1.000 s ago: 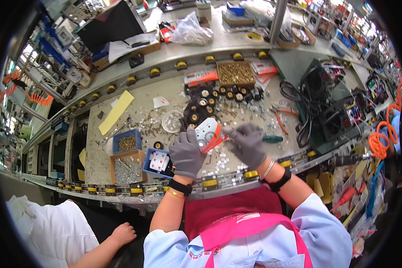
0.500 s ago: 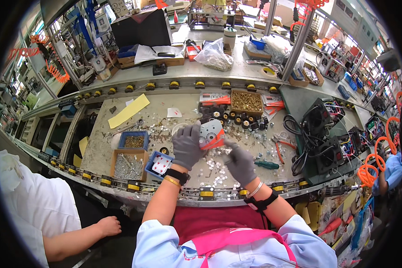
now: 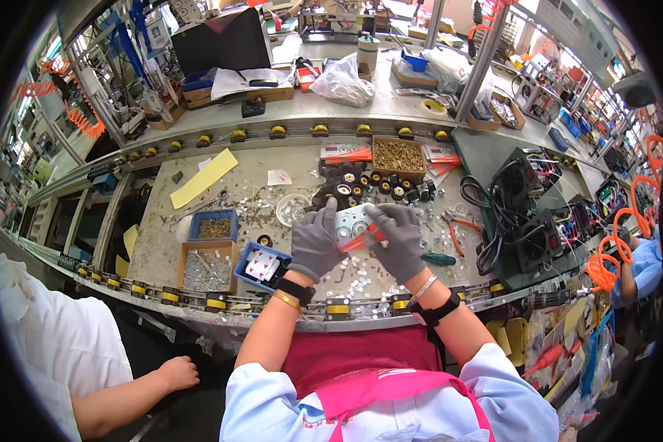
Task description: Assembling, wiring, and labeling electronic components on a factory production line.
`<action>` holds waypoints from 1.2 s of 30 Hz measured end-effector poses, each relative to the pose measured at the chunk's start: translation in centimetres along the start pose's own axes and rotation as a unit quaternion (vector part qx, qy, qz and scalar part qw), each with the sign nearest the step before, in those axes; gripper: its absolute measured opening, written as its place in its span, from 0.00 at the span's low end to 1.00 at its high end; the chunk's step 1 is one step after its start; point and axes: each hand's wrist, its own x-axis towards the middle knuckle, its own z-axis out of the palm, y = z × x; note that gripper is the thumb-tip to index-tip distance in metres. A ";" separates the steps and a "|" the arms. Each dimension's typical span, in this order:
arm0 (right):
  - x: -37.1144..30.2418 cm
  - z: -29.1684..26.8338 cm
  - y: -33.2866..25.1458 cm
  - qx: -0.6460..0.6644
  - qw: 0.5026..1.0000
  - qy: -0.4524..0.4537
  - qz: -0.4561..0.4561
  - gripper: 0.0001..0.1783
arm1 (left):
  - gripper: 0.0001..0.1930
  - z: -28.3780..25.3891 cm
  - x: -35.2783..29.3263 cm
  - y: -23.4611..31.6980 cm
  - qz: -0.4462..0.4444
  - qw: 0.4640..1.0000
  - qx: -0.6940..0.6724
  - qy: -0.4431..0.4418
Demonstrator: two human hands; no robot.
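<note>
Between my two grey-gloved hands is a small grey and orange panel [image 3: 352,224] with round markings or openings. My left hand [image 3: 314,244] grips its left side, thumb along the edge. My right hand [image 3: 401,243] is closed at its right edge, fingertips at the upper corner and thumb lower down; the fingers partly cover that side. Just beyond the panel are black round knobs [image 3: 340,188]. Small white discs [image 3: 357,283] lie scattered below my hands. A green-handled screwdriver [image 3: 439,259] lies beside my right hand.
Left of my hands stand a blue bin of white labels [image 3: 244,277], a carton of small metal parts [image 3: 181,269] and a blue tray of brass-coloured parts [image 3: 234,224]. Farther back is a carton of brass parts [image 3: 376,156]. Red-handled pliers [image 3: 457,239] and black wired units [image 3: 534,247] are at right.
My right hand has moved up and inward from below right of the panel to its right edge. My left hand keeps hold of the panel. The whole view has shifted slightly.
</note>
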 end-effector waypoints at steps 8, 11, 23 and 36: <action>-1.1 3.1 0.0 0.000 0.991 -0.096 -0.098 0.13 | 0.59 0.3 -1.2 0.8 0.024 1.000 -0.009 -0.017; -1.3 3.4 1.2 -0.024 0.987 -0.080 -0.141 0.08 | 0.60 0.6 -1.5 0.8 0.028 0.999 0.002 -0.025; -3.8 4.6 3.5 0.482 0.787 -0.216 0.319 0.16 | 0.60 0.1 -1.6 0.6 -0.060 0.980 -0.185 -0.032; -2.7 3.2 1.2 0.362 0.877 -0.208 0.238 0.14 | 0.52 -1.0 -1.2 1.1 0.005 0.978 -0.210 -0.013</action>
